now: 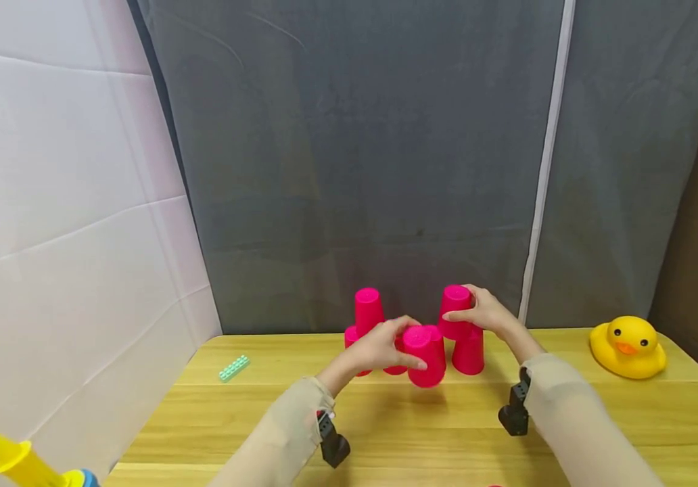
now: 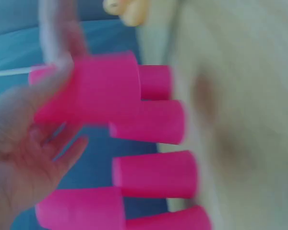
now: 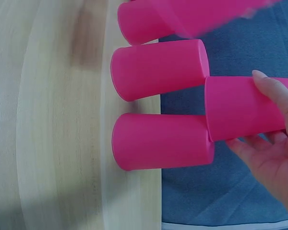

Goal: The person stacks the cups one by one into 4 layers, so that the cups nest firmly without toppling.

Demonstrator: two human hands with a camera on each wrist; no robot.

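Wooden table (image 1: 568, 433) is bearing pink cups, partly hidden behind the left hand (image 1: 379, 348) gripping a front cup (image 1: 427, 355), while the right hand (image 1: 489, 312) is clasping an upper cup (image 1: 455, 311).

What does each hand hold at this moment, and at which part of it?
The left hand grips an upside-down pink plastic cup by its side wall, lifted off the wooden table. The right hand grips another upside-down pink cup, upper tier, by its side wall.
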